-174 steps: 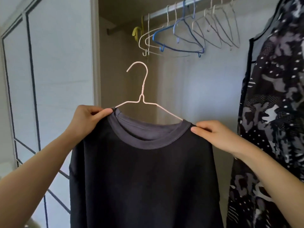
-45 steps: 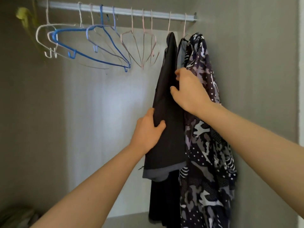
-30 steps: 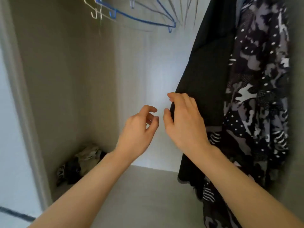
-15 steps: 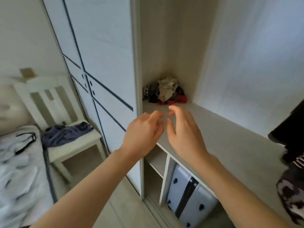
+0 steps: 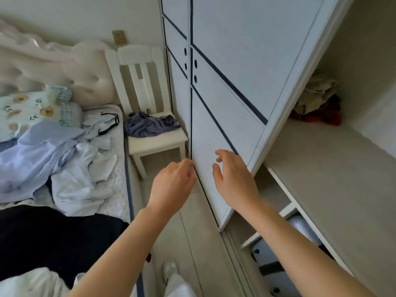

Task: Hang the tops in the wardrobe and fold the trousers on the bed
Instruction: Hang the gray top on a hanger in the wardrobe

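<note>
Head swinging off wardrobe (image 5: 321,179) toward bed (image 5: 119,142). Left hand (image 5: 171,185), right hand (image 5: 233,181) both hanging loosely spread, gripping nothing. Pale clothes heap (image 5: 70,168) lying tangled on bed, so probably risking grabbing two pieces together, dragging one onto floor (image 5: 192,232).

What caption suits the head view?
Empty left hand and right hand hover before the white panelled wardrobe door, pale blue clothes heaped on the bed.

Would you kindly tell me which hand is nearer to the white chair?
Left. The left hand hovers just right of the white chair; the right hand is farther right.
</note>
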### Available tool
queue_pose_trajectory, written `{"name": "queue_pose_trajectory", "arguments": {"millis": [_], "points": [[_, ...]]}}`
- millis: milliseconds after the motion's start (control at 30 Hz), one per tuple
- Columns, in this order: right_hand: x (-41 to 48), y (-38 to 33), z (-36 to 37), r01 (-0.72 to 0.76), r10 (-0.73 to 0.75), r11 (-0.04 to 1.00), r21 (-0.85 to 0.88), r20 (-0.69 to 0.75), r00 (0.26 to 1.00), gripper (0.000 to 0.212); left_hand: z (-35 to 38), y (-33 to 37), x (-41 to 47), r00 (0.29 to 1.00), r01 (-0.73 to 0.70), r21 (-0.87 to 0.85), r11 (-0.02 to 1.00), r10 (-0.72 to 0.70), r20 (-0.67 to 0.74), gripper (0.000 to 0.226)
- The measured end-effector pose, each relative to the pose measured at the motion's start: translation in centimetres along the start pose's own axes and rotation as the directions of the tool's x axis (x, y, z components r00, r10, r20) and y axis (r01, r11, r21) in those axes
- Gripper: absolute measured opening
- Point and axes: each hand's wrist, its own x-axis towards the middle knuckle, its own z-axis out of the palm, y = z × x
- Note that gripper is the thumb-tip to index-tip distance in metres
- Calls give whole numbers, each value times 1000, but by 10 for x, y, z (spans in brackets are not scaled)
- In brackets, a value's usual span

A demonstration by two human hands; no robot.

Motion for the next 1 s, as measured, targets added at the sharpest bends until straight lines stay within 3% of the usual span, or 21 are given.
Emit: {"name": "queue_pose_trajectory", "arguments": {"millis": [167, 500, 767, 1000], "points": [[76, -16, 58, 22, -19, 999, -24, 100, 995, 39, -1, -83, 52, 997, 82, 63, 995, -82, -2, 19], [245, -24, 170, -44, 64, 996, -72, 315, 947, 35, 11, -241, 175, 970, 154, 190, 970, -185, 158, 28], [374, 2, 240, 24, 87, 973, -231, 454, 887, 30, 48, -328, 283, 935, 142, 400, 905, -256, 247, 19], [503, 40, 309, 127, 41, 954, -271, 540, 841, 34, 97, -395, 393, 868, 251, 444, 860, -403, 290, 19]]}}
